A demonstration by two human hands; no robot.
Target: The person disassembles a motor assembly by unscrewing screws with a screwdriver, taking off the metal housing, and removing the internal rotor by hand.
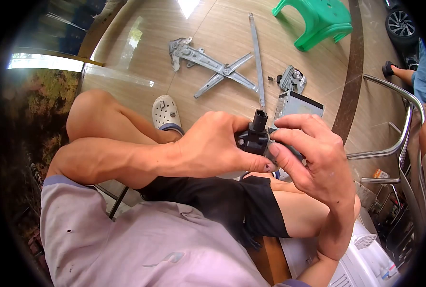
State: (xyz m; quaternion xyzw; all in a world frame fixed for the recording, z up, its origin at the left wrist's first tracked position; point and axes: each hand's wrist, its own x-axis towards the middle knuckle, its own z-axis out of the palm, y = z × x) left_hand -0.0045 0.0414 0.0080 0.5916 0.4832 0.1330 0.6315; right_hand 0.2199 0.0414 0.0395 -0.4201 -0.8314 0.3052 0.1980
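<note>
Both hands meet over the lap around a black part (254, 139) with a square connector socket pointing up. My left hand (208, 143) is wrapped round its left side, the thumb along its lower edge. From the right, my right hand (313, 158) pinches at the part's right side, where a greyish metal piece shows between the fingers; its exact shape is hidden. Just beyond the hands, a silver metal box (299, 105) with a black edge lies on the floor.
On the tiled floor lie a crossed metal linkage (226, 71), a long metal rail (257, 52) and a small metal mechanism (293, 79). A green stool (318, 21) stands beyond. At right are a metal-framed chair (409, 115) and a person's leg (404, 75). A white appliance (361, 258) sits lower right.
</note>
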